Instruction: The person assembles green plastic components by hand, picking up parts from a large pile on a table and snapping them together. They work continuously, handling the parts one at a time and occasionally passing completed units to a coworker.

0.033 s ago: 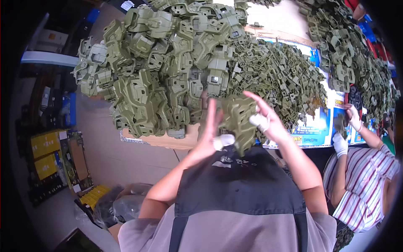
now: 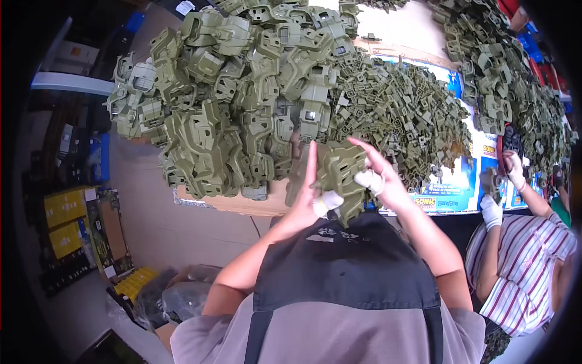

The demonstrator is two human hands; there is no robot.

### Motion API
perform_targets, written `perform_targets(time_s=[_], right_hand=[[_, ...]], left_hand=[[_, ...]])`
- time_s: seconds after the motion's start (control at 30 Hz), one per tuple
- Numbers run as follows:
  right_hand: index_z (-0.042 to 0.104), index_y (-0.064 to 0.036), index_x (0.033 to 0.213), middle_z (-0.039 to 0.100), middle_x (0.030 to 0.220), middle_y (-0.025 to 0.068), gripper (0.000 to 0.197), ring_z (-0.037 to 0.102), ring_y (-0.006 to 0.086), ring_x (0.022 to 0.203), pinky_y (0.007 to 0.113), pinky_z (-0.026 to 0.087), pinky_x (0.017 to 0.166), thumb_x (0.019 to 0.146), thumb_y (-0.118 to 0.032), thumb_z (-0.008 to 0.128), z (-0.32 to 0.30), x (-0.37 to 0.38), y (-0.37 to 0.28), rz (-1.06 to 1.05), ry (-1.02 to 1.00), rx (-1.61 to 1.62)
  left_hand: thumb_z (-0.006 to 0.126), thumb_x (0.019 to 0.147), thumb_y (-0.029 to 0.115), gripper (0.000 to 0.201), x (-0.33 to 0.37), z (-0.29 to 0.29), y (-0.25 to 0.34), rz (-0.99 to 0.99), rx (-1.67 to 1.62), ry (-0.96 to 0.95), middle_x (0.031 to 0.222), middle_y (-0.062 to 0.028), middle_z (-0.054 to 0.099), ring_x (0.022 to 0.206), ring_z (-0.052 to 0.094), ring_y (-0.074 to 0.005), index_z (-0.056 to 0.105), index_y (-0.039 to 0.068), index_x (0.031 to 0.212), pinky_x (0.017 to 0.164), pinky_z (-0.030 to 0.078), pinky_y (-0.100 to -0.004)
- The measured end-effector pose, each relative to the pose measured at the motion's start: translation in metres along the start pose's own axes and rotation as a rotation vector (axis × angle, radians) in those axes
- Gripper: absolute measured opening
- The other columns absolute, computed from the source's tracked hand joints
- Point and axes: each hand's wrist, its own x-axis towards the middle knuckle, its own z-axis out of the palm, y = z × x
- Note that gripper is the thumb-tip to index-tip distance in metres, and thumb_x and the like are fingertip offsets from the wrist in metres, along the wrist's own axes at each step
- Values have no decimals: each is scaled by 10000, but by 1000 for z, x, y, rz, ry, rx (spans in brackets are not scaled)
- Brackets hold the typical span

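An olive-green moulded plastic vehicle body with slots and cut-outs is between my two hands, above my black apron. My left hand grips its left side, with the white-covered thumb toward the near end. On the right side, my right hand holds it, its white-wrapped thumb on the upper face and a finger stretched along the far edge. Beyond my left hand rises a heap of similar green vehicle bodies. A pile of small green plastic parts lies past my right hand.
Cardboard and blue-and-white printed sheets cover the table. At right, a person in a striped shirt wears white gloves and handles a part beside another green heap. Yellow boxes and plastic bags are at left.
My left hand has moved slightly inward, its thumb now closer against the vehicle body. The piece has turned a little and looks less blurred. The other person's hands have shifted slightly.
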Motion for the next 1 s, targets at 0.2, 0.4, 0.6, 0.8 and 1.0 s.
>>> perform_targets(time_s=[0.2, 0.4, 0.6, 0.8, 1.0], right_hand=[[285, -97, 1396, 412, 1354, 165, 823, 402, 333, 1250, 400, 326, 1050, 686, -153, 697, -6, -21, -53, -397, -136, -895], [412, -151, 1343, 520, 1228, 164, 756, 511, 358, 1111, 399, 418, 962, 640, -102, 686, -19, -53, -33, -230, -103, -833], [456, -70, 1273, 512, 1179, 101, 601, 528, 195, 1090, 293, 428, 914, 736, -89, 726, -31, -87, -7, -117, 223, -92], [511, -64, 1233, 527, 1215, 112, 595, 484, 244, 1138, 348, 375, 963, 686, -109, 742, -36, -94, -1, -280, 315, -497], [503, -33, 1247, 486, 1277, 136, 518, 491, 243, 1144, 366, 380, 977, 786, -244, 611, -137, -76, 11, -386, 820, -684]], left_hand=[[612, 825, 266, 654, 11, -14, 32, 46, 577, -243, 1125, -132, 497, 993, 487, -299, 317, 224, 1408, 901, 374, -378], [578, 801, 396, 659, 9, 0, 38, -13, 822, -500, 1025, -173, 496, 943, 480, -345, 350, 223, 1394, 894, 347, -411], [887, 496, 215, 1134, 4, -14, 33, -184, 282, -45, 1351, -138, 387, 1209, 438, -242, 229, 25, 1399, 999, 369, -349], [831, 603, 93, 751, 8, -8, 24, -173, 323, -95, 1206, -109, 509, 1113, 517, -200, 435, 35, 1238, 955, 411, -327], [756, 708, 318, 996, 88, 5, -4, 122, 758, -91, 1426, -219, 231, 1335, 230, -329, 118, 96, 1440, 1074, 232, -386]])
